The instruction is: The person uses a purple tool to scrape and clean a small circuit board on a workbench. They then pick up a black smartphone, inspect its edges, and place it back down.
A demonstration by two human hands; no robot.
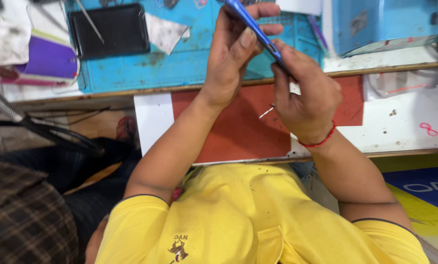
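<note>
Blue phone (258, 32), thin and seen edge-on, sits up in the air between both hands, above the front edge of the counter (131, 93), at about 12 o'clock in our view. Our left hand (231, 58) is closed on it from the 9 o'clock side, thumb pressed flat along the near edge and the other fingers curled over the top end. Our right hand (307, 100), with a red thread band (319, 142) at the wrist, is closed on the lower end at about 4 o'clock from the left thumb, fingertips pinching the edge. A thin pale pin (266, 113) sticks out at the 9 o'clock side of that palm; we cannot tell just how it is held.

We judge the step in hand to be close work along the phone's side edge, with one hand steadying and the other feeling at it. Any next move calls for a firm hold from the left hand and a fine, small touch from the right, since the phone hangs free of any support.

On the counter a blue mat (180, 63) lies at 11 o'clock, carrying a black slab (109, 30), a pair of tweezers (89, 22) and a white paper scrap (164, 32). A purple box (48, 58) lies at 10 o'clock. Below the hands is a red panel (238, 127).
</note>
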